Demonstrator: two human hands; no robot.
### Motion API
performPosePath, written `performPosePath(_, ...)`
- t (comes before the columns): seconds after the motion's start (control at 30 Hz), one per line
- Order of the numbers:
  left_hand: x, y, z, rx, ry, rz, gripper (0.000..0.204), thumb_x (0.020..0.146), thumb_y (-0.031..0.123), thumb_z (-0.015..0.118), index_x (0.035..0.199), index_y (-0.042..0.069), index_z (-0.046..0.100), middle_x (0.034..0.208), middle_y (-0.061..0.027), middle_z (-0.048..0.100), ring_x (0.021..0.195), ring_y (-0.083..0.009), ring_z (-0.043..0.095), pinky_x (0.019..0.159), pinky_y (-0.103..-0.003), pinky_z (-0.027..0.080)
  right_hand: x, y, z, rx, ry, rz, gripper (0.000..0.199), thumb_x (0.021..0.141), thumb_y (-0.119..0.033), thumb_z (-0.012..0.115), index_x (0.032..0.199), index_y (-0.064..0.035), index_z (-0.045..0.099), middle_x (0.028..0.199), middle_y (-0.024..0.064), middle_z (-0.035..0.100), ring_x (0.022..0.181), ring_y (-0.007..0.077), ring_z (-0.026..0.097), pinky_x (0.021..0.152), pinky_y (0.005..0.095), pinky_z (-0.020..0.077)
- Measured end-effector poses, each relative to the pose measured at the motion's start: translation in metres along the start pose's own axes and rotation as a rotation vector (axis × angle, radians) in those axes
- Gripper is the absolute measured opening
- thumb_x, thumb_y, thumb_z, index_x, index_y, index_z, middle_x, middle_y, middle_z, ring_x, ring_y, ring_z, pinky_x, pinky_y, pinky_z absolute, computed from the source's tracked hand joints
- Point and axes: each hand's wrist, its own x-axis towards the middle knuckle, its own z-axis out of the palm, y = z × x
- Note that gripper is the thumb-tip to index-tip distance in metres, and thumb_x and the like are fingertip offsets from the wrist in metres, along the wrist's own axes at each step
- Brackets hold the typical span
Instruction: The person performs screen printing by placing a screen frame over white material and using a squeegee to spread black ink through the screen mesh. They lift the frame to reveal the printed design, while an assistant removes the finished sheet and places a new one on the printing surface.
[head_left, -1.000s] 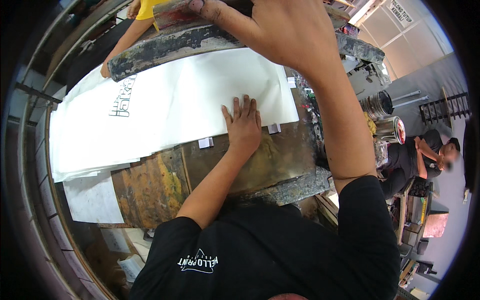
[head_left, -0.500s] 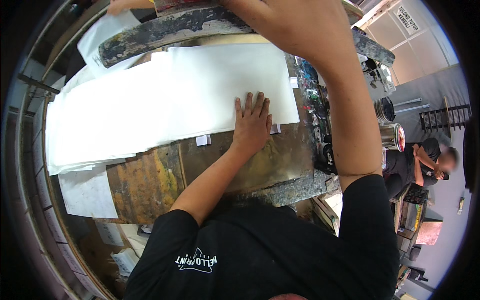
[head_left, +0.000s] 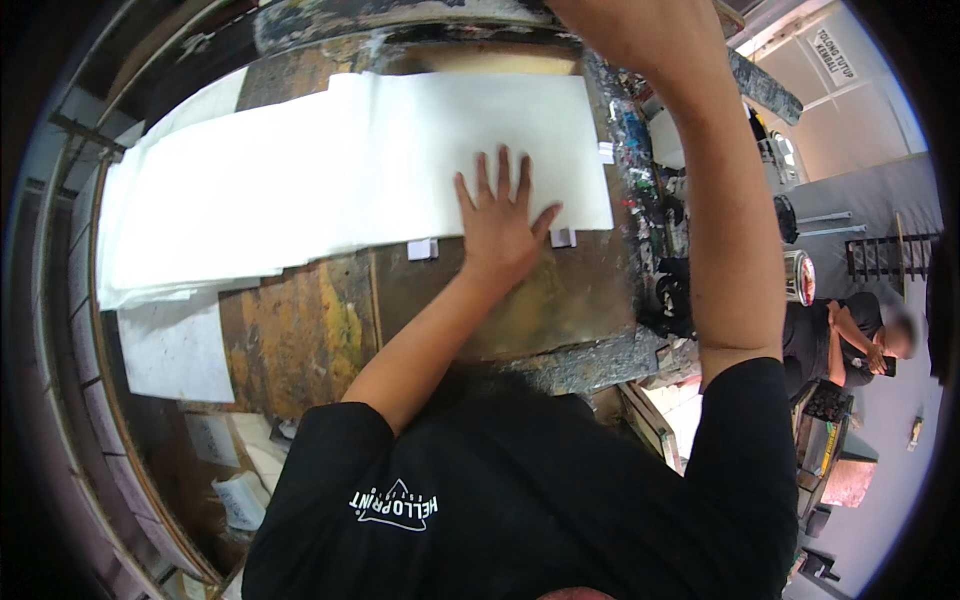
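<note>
Loose sheet (head_left: 175, 350): lying at the left, just below the big sheet's left end, on the paint-stained table (head_left: 300, 340).
White sheet (head_left: 340, 180): stretching across the table, its near edge sitting over two small white tabs (head_left: 421, 249).
Left hand (head_left: 500, 225): pressing flat on the sheet's near right edge, fingers spread.
Right hand: arm (head_left: 720, 200) reaching up past the top edge; fingers cannot be told.
Round tin (head_left: 800, 277): sitting right of the table; contents unclear.
Open room: bare table lying below the sheet.
</note>
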Motion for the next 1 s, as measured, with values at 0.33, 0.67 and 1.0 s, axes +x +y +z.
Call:
performPosePath(0.33, -0.025, -0.070, -0.180, -0.699, -0.025, -0.429, 0.106, 0.073, 0.027, 0.099, 0.155, -0.009, 0.042, 0.116, -0.0179, 0.074, 0.104, -0.0219, 0.072, 0.090, -0.035, 0.059, -0.148, -0.006, 0.056, -0.129, -0.296, -0.168, 0.038, 0.092, -0.042, 0.073, 0.114, -0.0109, 0.071, 0.107, 0.0112, 0.068, 0.101, 0.0329, 0.065, 0.087, 0.0472, 0.0473)
performPosePath(0.67, -0.111, -0.127, -0.097, -0.099, -0.062, -0.258, 0.108, 0.061, 0.054, 0.096, 0.147, 0.001, 0.059, 0.090, -0.0106, 0.072, 0.083, -0.0280, 0.068, 0.074, -0.041, 0.053, -0.241, -0.004, 0.154, 0.026, -0.431, -0.031, 0.043, 0.083, -0.025, 0.081, 0.121, -0.0142, 0.067, 0.107, 0.0076, 0.063, 0.103, 0.0298, 0.062, 0.085, 0.0457, 0.0544)
performPosePath(1.0, -0.104, -0.125, -0.105, -0.156, -0.061, -0.257, 0.115, 0.056, 0.048, 0.100, 0.150, -0.003, 0.056, 0.084, -0.0115, 0.069, 0.073, -0.0276, 0.061, 0.071, -0.039, 0.050, -0.052, 0.134, 0.271, -0.083, -0.282, -0.124, 0.034, 0.096, -0.045, 0.069, 0.111, -0.0148, 0.069, 0.101, 0.0096, 0.070, 0.097, 0.0336, 0.070, 0.079, 0.0492, 0.0591)
